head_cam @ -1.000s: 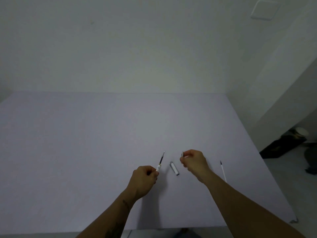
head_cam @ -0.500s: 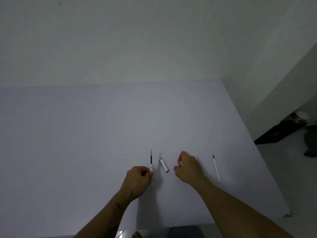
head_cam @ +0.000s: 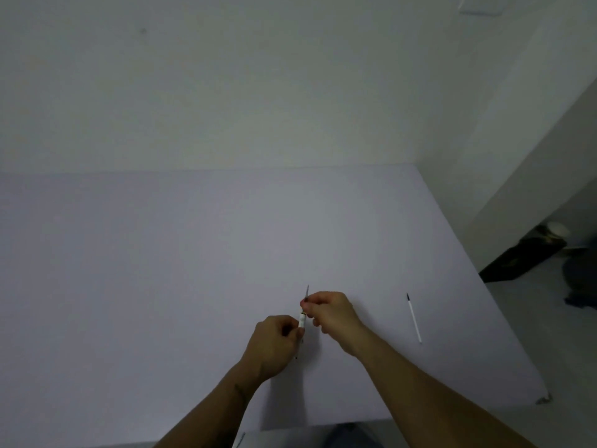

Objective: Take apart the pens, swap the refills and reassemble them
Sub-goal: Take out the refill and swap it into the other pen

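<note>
A: Report the change at the work point.

B: The right hand (head_cam: 332, 313) has moved in from the side and now meets the pen (head_cam: 302, 320) held by the left hand (head_cam: 274, 342). Its thumb and forefinger are pressed together on the dark front section, just below the exposed tip. The left hand's fingers are curled and pinch the white barrel directly beneath the right fingertips.

A: Meaning for the task?

B: Judged from the grip, a front piece is being fitted onto, or turned on, this pen. Which of the two cannot be told; the piece itself is hidden under the fingers.

A: Differences from the earlier frame?

B: Half a second ago the hands were apart, and a short white cap lay on the table (head_cam: 161, 286) between them. That cap is no longer visible there. The loose refill (head_cam: 413, 318) lies unchanged, well apart, to the outer side of the right hand.
</note>
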`<state>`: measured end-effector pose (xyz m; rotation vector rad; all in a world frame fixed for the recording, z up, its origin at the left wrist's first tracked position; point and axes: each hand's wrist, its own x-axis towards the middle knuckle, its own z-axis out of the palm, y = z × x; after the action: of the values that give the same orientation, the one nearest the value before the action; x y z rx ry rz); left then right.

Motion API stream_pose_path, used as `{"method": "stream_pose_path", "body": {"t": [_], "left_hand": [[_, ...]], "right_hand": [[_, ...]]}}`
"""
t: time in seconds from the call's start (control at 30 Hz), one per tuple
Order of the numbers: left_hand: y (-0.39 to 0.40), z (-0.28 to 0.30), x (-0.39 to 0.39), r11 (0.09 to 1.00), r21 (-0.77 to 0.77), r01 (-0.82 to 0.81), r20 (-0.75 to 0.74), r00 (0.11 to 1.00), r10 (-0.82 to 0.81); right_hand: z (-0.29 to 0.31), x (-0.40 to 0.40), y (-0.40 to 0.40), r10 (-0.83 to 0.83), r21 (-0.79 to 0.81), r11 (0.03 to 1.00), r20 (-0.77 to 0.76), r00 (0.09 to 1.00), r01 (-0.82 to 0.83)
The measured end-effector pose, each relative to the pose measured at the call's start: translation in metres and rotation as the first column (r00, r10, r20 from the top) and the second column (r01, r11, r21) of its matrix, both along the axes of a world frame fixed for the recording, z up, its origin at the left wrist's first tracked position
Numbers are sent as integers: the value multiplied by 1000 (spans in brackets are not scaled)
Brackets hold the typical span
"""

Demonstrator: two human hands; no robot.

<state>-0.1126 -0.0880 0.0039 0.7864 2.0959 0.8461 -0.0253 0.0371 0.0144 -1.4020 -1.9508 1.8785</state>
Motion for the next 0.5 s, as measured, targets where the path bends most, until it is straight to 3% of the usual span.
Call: {"method": "stream_pose_path", "body": {"t": [0.23, 0.4, 0.5], "left_hand": [[3, 5, 9, 998, 67, 7, 21, 1000, -8], [26, 12, 29, 995, 96, 15, 4, 1000, -15], [51, 24, 40, 993, 120, -6, -6, 1000, 7]], "right_hand": [[22, 5, 6, -218, -110, 972, -97, 971, 207], [45, 32, 56, -329, 10, 942, -161, 931, 335], [54, 64, 96, -310, 85, 944, -112, 944, 320]]}}
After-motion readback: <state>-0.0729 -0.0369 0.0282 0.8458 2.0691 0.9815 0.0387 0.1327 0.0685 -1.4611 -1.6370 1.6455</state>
